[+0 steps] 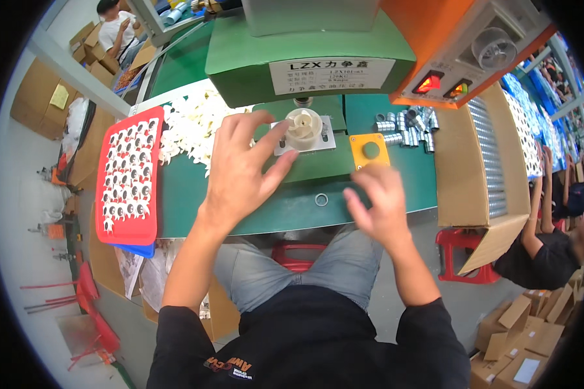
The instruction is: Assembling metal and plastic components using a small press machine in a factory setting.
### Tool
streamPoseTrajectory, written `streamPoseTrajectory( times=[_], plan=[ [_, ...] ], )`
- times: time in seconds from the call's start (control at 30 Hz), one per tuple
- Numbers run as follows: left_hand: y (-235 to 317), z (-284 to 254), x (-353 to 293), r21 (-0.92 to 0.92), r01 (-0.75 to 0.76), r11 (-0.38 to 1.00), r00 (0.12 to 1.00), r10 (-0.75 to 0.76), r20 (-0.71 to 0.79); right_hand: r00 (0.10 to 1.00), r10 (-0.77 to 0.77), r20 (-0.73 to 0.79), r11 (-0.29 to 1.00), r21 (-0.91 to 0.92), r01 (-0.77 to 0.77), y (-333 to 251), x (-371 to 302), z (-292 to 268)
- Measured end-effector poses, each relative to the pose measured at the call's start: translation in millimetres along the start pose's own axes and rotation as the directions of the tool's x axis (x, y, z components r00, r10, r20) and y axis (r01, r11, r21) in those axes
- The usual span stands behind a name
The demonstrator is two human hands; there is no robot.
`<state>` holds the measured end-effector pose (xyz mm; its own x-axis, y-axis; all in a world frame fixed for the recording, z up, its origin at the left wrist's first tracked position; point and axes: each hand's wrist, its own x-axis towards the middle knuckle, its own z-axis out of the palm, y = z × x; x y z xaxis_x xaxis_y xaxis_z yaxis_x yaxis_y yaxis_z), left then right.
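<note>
My left hand reaches over the green press base with thumb and fingers apart. Its index finger and thumb are beside a translucent white round fixture on a metal plate; whether they touch it I cannot tell. White vane-like shapes show inside the fixture. Slightly blurred, my right hand hovers at the near edge of a yellow control box with a dark green push button. Its thumb is apart from its bent fingers, and nothing shows between them. A small metal ring lies on the table between the hands.
Left are a pile of white plastic pieces and a red tray of white parts with dark centres. Metal sleeves lie right, beside a carton of more. The green press head overhangs the fixture; an orange housing adjoins it.
</note>
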<state>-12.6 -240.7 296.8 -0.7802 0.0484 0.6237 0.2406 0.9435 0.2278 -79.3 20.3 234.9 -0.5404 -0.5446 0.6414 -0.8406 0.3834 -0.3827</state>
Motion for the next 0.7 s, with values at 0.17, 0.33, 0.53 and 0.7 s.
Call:
streamPoseTrajectory(
  times=[0.17,0.33,0.53,0.7],
  plan=[
    [11,25,7,-0.003,-0.116,0.993,0.991,0.116,0.06,0.981,0.124,-0.15,0.99,-0.049,-0.133,22,17,-4],
    [15,20,12,-0.015,-0.124,0.992,0.991,0.124,0.041,0.984,0.127,-0.127,0.986,-0.093,-0.139,24,15,-7],
    [5,-7,-51,0.301,0.176,0.937,0.984,-0.168,-0.052,0.969,0.223,-0.11,0.97,-0.07,-0.231,18,12,-6],
    [9,-1,-70,0.336,0.167,0.927,0.986,-0.155,-0.062,0.994,0.103,-0.026,0.959,-0.264,-0.106,27,10,-1]
  ],
)
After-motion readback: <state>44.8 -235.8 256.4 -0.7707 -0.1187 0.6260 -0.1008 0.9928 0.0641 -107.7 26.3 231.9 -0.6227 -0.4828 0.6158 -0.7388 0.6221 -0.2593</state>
